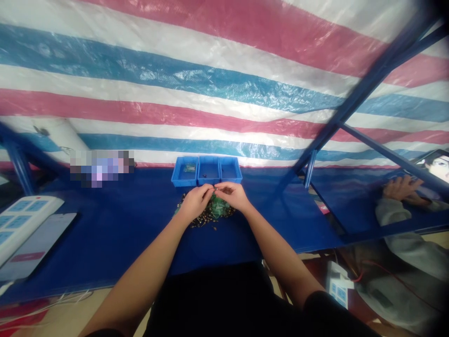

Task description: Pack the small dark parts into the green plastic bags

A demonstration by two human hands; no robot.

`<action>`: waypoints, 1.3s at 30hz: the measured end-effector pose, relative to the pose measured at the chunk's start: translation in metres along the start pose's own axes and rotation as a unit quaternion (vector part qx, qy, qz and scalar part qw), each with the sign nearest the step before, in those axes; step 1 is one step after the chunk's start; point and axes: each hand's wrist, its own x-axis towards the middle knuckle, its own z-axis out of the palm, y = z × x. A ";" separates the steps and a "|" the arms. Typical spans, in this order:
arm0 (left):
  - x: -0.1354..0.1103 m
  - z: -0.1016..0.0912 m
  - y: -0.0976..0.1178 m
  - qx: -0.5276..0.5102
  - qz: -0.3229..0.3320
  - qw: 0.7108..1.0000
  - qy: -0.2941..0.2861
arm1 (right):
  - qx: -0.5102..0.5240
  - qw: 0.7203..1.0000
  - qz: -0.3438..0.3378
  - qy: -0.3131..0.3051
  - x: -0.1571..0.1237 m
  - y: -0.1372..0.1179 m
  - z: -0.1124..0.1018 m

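My left hand (200,201) and my right hand (234,194) meet fingertip to fingertip above a heap on the blue table. Both are closed in a pinch; whatever lies between the fingers is too small to make out. Under and between them is a pile of small dark and brass-coloured metal parts (203,220), mixed with green, see-through pieces (219,208). Part of the heap is hidden by my hands. Just beyond stand three blue bins side by side: the left bin (174,177) holds a few greenish pieces, the middle bin (209,180) a tiny dark bit, and the right bin (232,179) is partly blocked by my fingers.
At the left edge lie a white power strip (31,206) and a phone (42,243). Blue metal posts (315,145) frame the table (133,243). Striped plastic sheeting (175,84) hangs behind. Another person's hands (401,188) rest on the right, beyond a frame bar.
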 end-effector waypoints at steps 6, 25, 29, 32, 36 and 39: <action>0.000 0.001 -0.001 -0.006 0.005 1.000 0.001 | -0.004 1.000 0.006 -0.012 0.000 0.001 -0.001; 0.000 0.004 -0.004 0.014 0.013 0.999 0.041 | 0.004 1.000 0.008 -0.003 0.001 0.003 -0.002; 0.000 0.007 -0.006 0.008 -0.016 0.998 0.063 | 0.002 1.000 0.020 -0.001 0.002 0.006 -0.003; 0.001 0.009 -0.007 0.005 -0.005 0.998 0.056 | 0.004 1.000 0.022 -0.001 0.002 0.007 -0.003; 0.000 0.008 -0.007 -0.012 -0.009 0.999 0.045 | 0.003 1.000 0.018 -0.006 0.001 0.007 -0.002; 0.000 0.006 -0.006 -0.013 -0.007 1.000 0.027 | -0.003 1.000 0.011 -0.002 0.001 0.006 -0.001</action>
